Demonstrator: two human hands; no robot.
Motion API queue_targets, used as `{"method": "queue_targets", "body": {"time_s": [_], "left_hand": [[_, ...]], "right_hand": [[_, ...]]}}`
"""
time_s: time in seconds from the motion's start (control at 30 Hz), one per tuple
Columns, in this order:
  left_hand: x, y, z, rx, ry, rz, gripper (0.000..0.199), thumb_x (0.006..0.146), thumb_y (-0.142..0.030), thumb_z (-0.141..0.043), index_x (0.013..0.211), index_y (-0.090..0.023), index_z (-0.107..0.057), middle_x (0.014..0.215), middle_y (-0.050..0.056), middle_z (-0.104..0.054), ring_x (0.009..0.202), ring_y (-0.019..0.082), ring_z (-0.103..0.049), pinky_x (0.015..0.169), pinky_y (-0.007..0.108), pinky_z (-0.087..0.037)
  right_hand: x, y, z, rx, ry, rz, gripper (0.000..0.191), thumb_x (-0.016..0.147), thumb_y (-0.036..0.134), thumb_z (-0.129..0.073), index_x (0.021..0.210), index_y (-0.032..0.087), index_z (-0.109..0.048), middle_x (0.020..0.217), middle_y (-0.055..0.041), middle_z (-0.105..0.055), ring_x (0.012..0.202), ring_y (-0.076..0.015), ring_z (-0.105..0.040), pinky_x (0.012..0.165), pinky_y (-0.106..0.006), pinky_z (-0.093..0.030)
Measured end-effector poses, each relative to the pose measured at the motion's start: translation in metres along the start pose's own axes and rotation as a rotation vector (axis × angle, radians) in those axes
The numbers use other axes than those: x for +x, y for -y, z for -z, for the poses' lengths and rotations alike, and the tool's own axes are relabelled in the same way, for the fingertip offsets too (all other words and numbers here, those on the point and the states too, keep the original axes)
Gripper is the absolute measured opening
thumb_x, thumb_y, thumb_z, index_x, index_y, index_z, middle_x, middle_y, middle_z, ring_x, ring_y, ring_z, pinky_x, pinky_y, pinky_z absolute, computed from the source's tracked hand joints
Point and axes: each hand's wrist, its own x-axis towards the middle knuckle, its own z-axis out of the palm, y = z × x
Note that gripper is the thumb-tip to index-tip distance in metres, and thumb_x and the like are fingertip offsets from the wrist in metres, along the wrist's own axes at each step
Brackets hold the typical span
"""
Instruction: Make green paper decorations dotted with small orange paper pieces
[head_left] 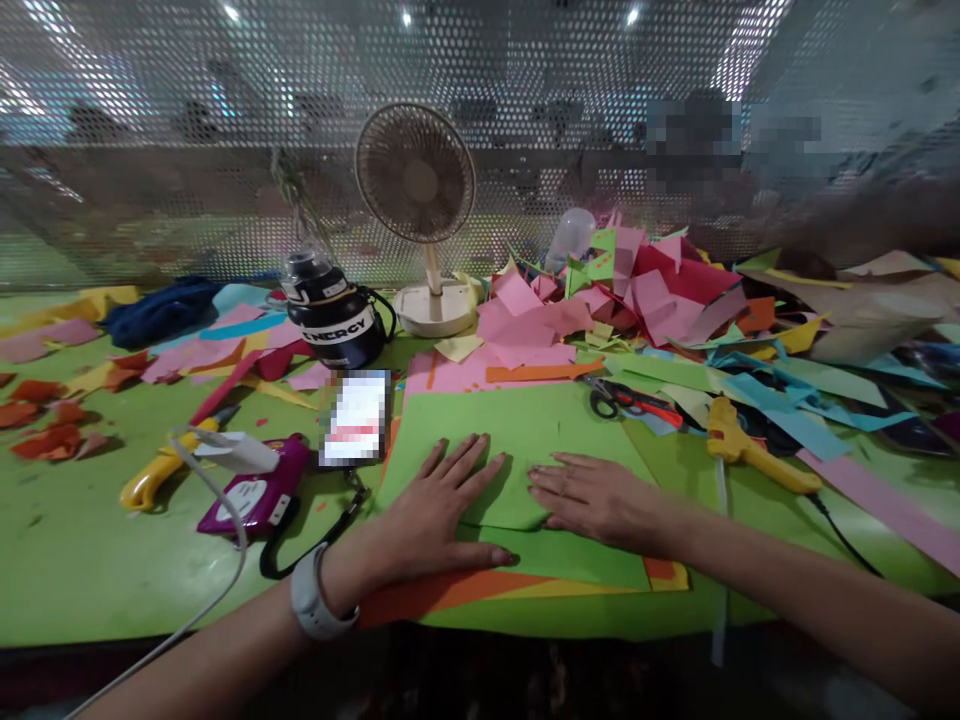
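Observation:
A light green sheet of paper (525,420) lies in front of me, with a folded edge or flap near its lower middle. On its left part my left hand (442,500) rests flat, fingers spread and thumb stretched to the right. My right hand (592,495) lies flat on the right side, its fingertips pointing left at the flap. Neither hand grips anything. Beneath the green sheet, orange paper (450,597) and yellow paper (600,588) stick out along the front. Black-handled scissors (619,397) lie just beyond the sheet's upper right corner.
On the right is a yellow glue gun (757,455) with a cord. To the left are a phone (356,418), a purple power strip (259,490) with a white cable and a yellow-handled tool (165,468). Behind stand a black bottle (330,310), a fan (416,175) and heaped paper scraps (652,280).

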Motion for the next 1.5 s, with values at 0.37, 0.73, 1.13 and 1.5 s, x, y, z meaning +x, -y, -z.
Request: {"method": "queue_targets", "body": {"time_s": [0.37,0.73,1.13,1.5], "left_hand": [[0.005,0.001,0.006,-0.061,-0.060,-0.014,0.067,0.084,-0.053,-0.055,0.142,-0.022,-0.039,0.150,0.015,-0.032,0.136,0.035,-0.031,0.110,0.057,-0.017],[0.019,-0.004,0.007,-0.382,-0.223,0.101,0.024,0.089,-0.030,-0.049,0.074,-0.017,-0.062,0.064,0.000,-0.059,0.058,0.012,-0.052,0.053,0.023,-0.038],[0.039,0.010,0.010,-0.550,0.026,0.485,0.030,0.085,-0.047,-0.049,0.077,-0.019,-0.055,0.046,-0.006,-0.051,0.039,0.011,-0.048,0.040,0.022,-0.033],[0.019,0.014,-0.003,0.275,-0.069,-0.122,0.061,0.092,-0.050,-0.042,0.146,-0.028,-0.026,0.151,0.007,-0.032,0.136,0.028,-0.032,0.109,0.049,-0.030]], "right_hand": [[-0.001,-0.010,0.018,-0.026,-0.111,-0.027,0.034,0.089,0.004,-0.038,0.109,0.014,-0.064,0.110,-0.0116,-0.071,0.102,-0.0199,-0.065,0.103,-0.046,-0.043],[0.008,-0.003,0.031,0.033,-0.151,-0.337,0.034,0.096,0.025,-0.042,0.123,0.011,-0.055,0.109,-0.0141,-0.069,0.102,-0.0228,-0.064,0.090,-0.041,-0.052],[0.009,0.002,0.012,0.144,0.268,-0.340,0.078,0.090,0.063,-0.034,0.144,0.006,-0.030,0.150,-0.0177,-0.028,0.140,-0.0291,-0.025,0.112,-0.052,-0.026],[0.000,-0.002,-0.005,0.254,0.193,-0.349,0.077,0.089,0.064,-0.033,0.147,0.014,-0.025,0.153,-0.0149,-0.024,0.142,-0.0256,-0.016,0.116,-0.048,-0.015]]}}
